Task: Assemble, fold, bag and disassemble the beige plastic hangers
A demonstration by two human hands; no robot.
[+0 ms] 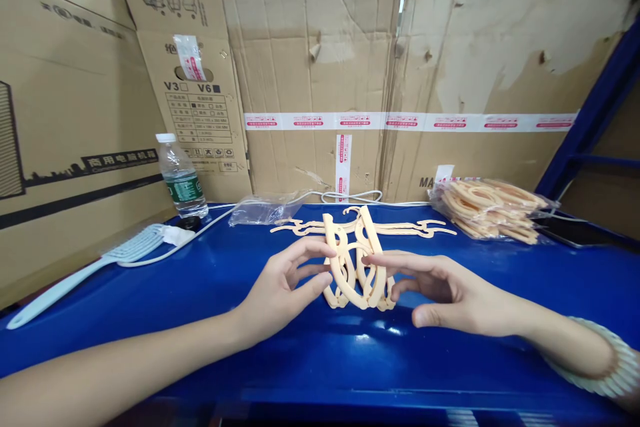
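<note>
A peach-coloured plastic folding hanger (374, 240) stands folded into a V at the table's middle, leaning near other folded hangers (331, 297) close behind it. My left hand (287, 280) comes at it from the left; its index fingertip touches the left arm, with the thumb held apart below. From the right, my right hand (445, 293) rests its index fingertip against the hanger's right arm. Its thumb is spread well away, and the other fingers are loosely curved. Behind the group, unfolded hangers (400, 229) lie flat across the blue table (310, 373).
Bagged peach hangers (490, 207) are piled at the back right, beside a dark flat object (575, 232). On the left are a water bottle (183, 177), a light-blue hairbrush (65, 293) and a white cable (215, 212). Clear plastic bags (265, 209) lie before the cardboard wall (310, 80).
</note>
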